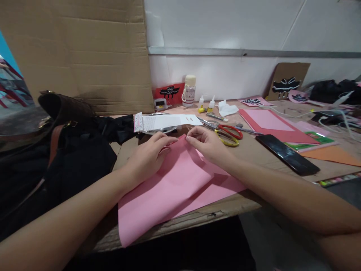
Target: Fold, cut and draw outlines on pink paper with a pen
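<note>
Nearest, at the worn wooden front edge of the tabletop [213, 214], lies a large pink paper sheet [166, 184], bent over on itself in a loose curl, its near left corner jutting past the edge; the sheet is below and between the person's two hands, its upper layer rising to a point at the fingertips. The right hand [207, 145] has its grip together, thumb and forefinger clamped on that far corner; the left hand [150, 158] touches the sheet just beside it, fingertips at the edge, though I cannot tell whether its grip is pinched. To the left spreads black fabric [70, 169]; to the right lies a dark smartphone [287, 154]; just beyond the right hand are scissors [221, 128] with red and yellow handles. Past the left hand, a white printed card [172, 121] lies across a round metal tray [160, 131]; farther back stand two small glue bottles [211, 105] and a cream-capped drink bottle [190, 92]; behind everything are a cardboard panel [81, 56] and a white wall [211, 71].
</note>
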`<state>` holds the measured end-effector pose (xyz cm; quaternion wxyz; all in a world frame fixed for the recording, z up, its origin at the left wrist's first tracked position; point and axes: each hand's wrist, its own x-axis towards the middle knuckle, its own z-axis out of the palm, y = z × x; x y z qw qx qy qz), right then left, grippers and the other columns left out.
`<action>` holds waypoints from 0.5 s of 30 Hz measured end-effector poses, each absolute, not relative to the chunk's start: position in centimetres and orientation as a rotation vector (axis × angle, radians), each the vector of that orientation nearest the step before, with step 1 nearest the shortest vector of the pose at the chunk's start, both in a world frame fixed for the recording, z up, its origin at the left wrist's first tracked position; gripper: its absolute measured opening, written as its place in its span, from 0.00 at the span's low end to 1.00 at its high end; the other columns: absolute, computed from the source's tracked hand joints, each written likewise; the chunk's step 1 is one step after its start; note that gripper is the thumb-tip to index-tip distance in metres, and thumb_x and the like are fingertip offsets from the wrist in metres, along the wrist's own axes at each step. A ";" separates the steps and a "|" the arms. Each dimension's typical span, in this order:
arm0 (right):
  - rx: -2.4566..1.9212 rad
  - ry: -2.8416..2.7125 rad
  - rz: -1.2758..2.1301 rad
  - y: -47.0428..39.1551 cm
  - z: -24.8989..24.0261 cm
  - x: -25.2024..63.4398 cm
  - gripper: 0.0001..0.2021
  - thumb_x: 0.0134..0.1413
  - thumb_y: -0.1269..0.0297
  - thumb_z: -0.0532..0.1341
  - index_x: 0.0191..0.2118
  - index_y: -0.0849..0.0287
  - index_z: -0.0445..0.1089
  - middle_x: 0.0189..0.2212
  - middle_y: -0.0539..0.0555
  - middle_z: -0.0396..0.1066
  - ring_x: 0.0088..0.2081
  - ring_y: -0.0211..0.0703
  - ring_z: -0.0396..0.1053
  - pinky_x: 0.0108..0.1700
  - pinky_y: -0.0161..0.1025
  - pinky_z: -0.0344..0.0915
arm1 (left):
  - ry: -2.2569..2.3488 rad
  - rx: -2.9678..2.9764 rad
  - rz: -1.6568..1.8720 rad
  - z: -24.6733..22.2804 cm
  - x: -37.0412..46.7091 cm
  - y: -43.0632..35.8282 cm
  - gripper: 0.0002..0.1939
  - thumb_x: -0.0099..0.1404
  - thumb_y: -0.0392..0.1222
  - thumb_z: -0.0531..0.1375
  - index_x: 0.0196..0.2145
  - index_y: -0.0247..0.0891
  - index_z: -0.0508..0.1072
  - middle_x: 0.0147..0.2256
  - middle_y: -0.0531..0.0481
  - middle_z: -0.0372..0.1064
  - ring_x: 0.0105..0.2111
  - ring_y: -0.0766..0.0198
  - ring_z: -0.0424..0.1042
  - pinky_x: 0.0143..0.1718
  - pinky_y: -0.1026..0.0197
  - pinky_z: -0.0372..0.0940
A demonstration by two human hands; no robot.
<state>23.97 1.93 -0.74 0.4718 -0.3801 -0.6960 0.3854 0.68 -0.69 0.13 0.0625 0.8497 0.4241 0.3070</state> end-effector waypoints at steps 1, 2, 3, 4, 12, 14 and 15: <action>-0.927 -1.705 0.949 1.9 -0.6 23.9 0.08 0.60 0.58 0.65 0.35 0.56 0.69 0.32 0.49 0.71 0.34 0.41 0.68 0.38 0.41 0.62 | 1.249 2.546 0.945 0.2 0.6 -0.6 0.17 0.75 0.35 0.55 0.54 0.39 0.81 0.50 0.44 0.78 0.41 0.60 0.78 0.45 0.58 0.74; -0.922 -1.705 0.954 1.8 -0.5 23.9 0.08 0.60 0.58 0.65 0.35 0.56 0.69 0.32 0.49 0.71 0.34 0.41 0.68 0.38 0.41 0.62 | 1.214 2.520 0.964 0.3 0.6 -0.5 0.16 0.75 0.36 0.56 0.52 0.39 0.82 0.48 0.44 0.78 0.41 0.60 0.78 0.46 0.59 0.74; -0.919 -1.705 0.962 1.6 -0.4 23.9 0.08 0.59 0.58 0.65 0.35 0.56 0.69 0.31 0.48 0.71 0.33 0.40 0.67 0.37 0.41 0.62 | 1.179 2.490 0.981 0.4 0.5 -0.5 0.14 0.75 0.38 0.57 0.50 0.39 0.82 0.48 0.44 0.79 0.43 0.59 0.79 0.47 0.59 0.74; -0.915 -1.709 0.971 1.5 -0.2 23.8 0.09 0.59 0.58 0.66 0.35 0.56 0.69 0.31 0.48 0.70 0.32 0.40 0.67 0.36 0.41 0.62 | 1.145 2.456 0.999 0.5 0.5 -0.4 0.13 0.75 0.40 0.58 0.48 0.39 0.83 0.47 0.44 0.80 0.44 0.59 0.79 0.48 0.59 0.74; -0.890 -1.774 1.031 0.2 0.4 23.1 0.08 0.60 0.58 0.65 0.35 0.56 0.70 0.29 0.48 0.69 0.30 0.39 0.65 0.32 0.39 0.60 | 1.074 2.163 1.131 0.8 0.8 -0.8 0.11 0.73 0.49 0.65 0.43 0.42 0.86 0.44 0.49 0.85 0.44 0.59 0.81 0.48 0.61 0.74; -0.897 -1.745 1.051 -0.1 0.6 23.0 0.09 0.60 0.57 0.66 0.35 0.57 0.69 0.29 0.48 0.68 0.28 0.37 0.64 0.30 0.38 0.58 | 1.077 2.122 1.169 0.8 1.0 -1.1 0.10 0.71 0.48 0.67 0.42 0.43 0.86 0.44 0.49 0.85 0.44 0.59 0.81 0.49 0.61 0.74; -0.910 -1.733 1.066 -0.2 0.7 22.9 0.10 0.60 0.57 0.66 0.35 0.57 0.69 0.29 0.47 0.68 0.28 0.37 0.63 0.28 0.37 0.57 | 1.079 2.106 1.187 0.9 1.0 -1.3 0.09 0.70 0.48 0.67 0.42 0.43 0.86 0.44 0.50 0.85 0.45 0.59 0.81 0.50 0.61 0.74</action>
